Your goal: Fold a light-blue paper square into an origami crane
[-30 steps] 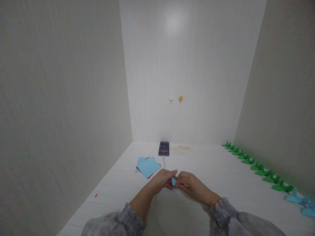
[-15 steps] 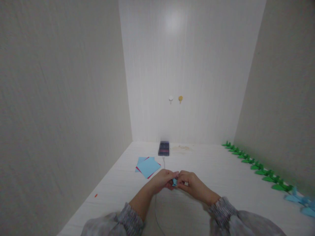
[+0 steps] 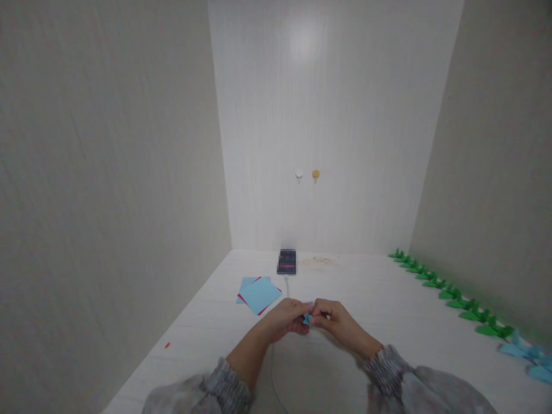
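Between my left hand (image 3: 285, 317) and right hand (image 3: 333, 319), both pinching it, sits the folded blue paper (image 3: 307, 319) (light and easily crushed, I'd judge), probably best gripped gently along its edges

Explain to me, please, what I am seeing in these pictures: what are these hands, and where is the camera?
There is no machine: every picture comes from a camera worn on a person's head, looking down at that person's bare hands. The left hand and right hand meet over a white table, holding a small folded blue paper between them. Beyond the left hand lie blue and red sheets. Farther back is a pixelated dark device with a white cable. Along the right side runs a row of green folded shapes, blue ones nearest.
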Demonstrator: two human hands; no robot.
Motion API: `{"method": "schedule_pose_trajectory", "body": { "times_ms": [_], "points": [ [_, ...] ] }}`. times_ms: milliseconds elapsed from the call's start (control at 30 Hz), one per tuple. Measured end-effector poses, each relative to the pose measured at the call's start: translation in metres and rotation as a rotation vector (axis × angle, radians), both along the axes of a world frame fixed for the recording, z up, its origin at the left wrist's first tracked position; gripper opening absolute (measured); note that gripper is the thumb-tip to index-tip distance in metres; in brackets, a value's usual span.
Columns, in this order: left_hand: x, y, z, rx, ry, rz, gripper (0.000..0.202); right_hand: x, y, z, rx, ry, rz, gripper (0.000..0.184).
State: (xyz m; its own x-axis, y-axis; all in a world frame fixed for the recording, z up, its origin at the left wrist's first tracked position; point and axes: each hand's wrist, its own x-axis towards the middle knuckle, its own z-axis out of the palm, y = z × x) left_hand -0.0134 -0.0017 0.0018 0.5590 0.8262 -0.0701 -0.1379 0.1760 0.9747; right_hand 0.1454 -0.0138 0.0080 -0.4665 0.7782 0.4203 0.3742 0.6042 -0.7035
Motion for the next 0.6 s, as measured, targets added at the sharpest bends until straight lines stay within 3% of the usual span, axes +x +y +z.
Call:
{"method": "schedule_pose_trajectory", "body": {
  "times_ms": [267,433,600],
  "points": [
    [0.0032,-0.0044,0.0060,-0.010,-0.035,0.047,0.035,-0.0033,-0.0026,-0.0021,0.125,-0.022,-0.079,0.021],
    [0.0013,-0.0047,0.0073,0.001,-0.051,-0.045,0.025,-0.0031,-0.0044,-0.0033,0.183,-0.094,-0.114,0.008],
    [0.0012,-0.0002,0.0015,0.017,-0.090,-0.052,0.026,-0.0028,-0.0047,-0.0034,0.223,-0.169,-0.195,0.009]
  ]
}}
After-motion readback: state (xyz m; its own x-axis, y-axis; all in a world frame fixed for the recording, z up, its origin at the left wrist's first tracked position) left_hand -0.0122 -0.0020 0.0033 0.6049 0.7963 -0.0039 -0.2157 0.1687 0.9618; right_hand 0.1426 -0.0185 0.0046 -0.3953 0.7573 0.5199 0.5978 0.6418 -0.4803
